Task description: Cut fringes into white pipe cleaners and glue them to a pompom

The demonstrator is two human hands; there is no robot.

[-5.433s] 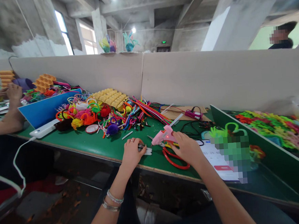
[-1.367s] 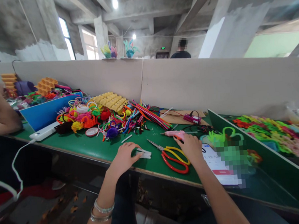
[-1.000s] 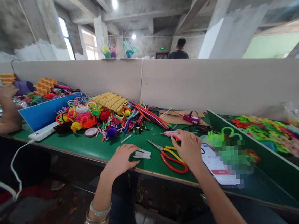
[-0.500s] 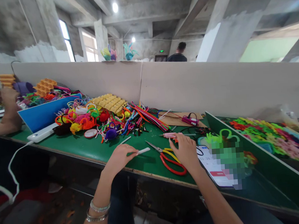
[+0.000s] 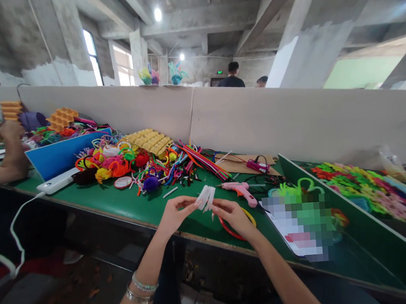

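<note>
Both hands hold white pipe cleaner [image 5: 206, 197] in short lengths side by side, above the table's front edge. My left hand [image 5: 178, 212] pinches it from the left, thumb against fingers. From the right, my right hand [image 5: 232, 216] has its fingertips closed on it too. Beneath my right hand lie scissors, whose red and yellow handles [image 5: 250, 217] show in part; the blades are mostly hidden. A pink glue gun [image 5: 241, 190] rests just beyond my right hand. One loose white strip [image 5: 170, 192] is on the green table [image 5: 137, 205].
A pile of colourful pipe cleaner pieces [image 5: 134, 159] stands at the left, by a blue divider [image 5: 64, 152] and a white power strip [image 5: 57, 180]. At right are a phone [image 5: 288, 234] and green divider [image 5: 334, 193]. A co-worker's hands [image 5: 12, 130] are at far left.
My right hand has left the glue gun and come left to the white pipe cleaner. My left hand has brought it slightly up and right; its lengths now fan apart.
</note>
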